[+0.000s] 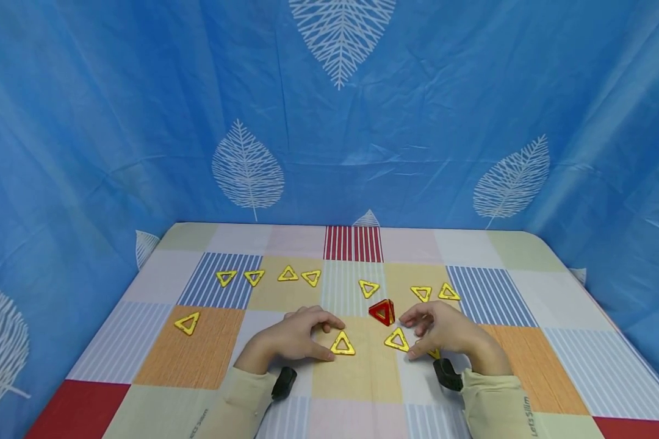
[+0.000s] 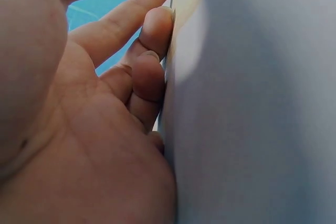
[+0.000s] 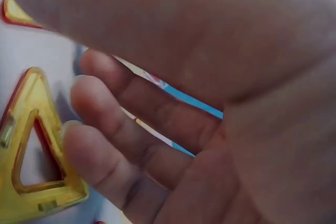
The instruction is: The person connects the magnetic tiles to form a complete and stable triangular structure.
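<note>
My left hand [image 1: 299, 334] rests on the table with loosely bent fingers, thumb and index finger beside the left edge of a yellow triangular tile [image 1: 343, 352]. Whether the thumb touches that tile, I cannot tell. The right hand [image 1: 445, 329] hovers low, fingers slightly curved and nothing gripped, just right of another yellow triangular tile [image 1: 396, 347]. Under its palm lies a partly hidden yellow tile [image 1: 435, 354]. The right wrist view has a yellow triangular tile [image 3: 42, 198] by the fingertips. Between the hands, farther back, stands a small red-and-yellow pyramid [image 1: 374, 312] of triangles.
Several more yellow triangular tiles lie in a loose row at the back, from one at left [image 1: 226, 272] to one at right [image 1: 449, 297]. A lone tile [image 1: 182, 322] sits far left. The patchwork tablecloth [image 1: 357, 414] meets a blue leaf-print curtain [image 1: 417, 122] behind.
</note>
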`<action>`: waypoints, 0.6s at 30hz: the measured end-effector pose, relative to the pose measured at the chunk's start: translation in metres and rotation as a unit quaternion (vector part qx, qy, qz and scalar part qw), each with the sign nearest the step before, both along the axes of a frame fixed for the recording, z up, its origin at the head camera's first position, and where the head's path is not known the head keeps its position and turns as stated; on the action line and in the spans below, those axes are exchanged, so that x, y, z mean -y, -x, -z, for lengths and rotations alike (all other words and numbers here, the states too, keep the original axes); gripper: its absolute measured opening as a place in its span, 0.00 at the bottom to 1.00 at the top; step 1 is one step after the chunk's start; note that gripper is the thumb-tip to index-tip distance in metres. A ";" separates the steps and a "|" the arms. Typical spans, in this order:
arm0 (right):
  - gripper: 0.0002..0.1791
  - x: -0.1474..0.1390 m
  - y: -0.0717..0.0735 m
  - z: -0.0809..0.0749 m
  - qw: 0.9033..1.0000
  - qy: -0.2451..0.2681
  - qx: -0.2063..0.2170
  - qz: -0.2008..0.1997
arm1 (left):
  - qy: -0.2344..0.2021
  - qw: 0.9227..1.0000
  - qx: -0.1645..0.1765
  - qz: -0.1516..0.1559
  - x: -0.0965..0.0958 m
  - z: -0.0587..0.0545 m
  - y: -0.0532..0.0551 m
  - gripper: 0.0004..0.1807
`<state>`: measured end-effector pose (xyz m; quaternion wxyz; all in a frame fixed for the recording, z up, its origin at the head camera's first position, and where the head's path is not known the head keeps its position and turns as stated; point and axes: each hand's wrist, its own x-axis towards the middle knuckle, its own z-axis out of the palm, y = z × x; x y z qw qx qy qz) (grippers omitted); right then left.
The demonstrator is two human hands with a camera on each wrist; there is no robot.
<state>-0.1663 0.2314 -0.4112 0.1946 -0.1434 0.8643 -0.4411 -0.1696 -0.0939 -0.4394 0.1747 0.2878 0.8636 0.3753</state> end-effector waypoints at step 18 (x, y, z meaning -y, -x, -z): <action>0.23 0.000 0.004 0.010 0.999 -0.013 -0.024 -0.028 | 0.004 1.000 0.001 -0.002 -0.001 0.000 0.000 0.24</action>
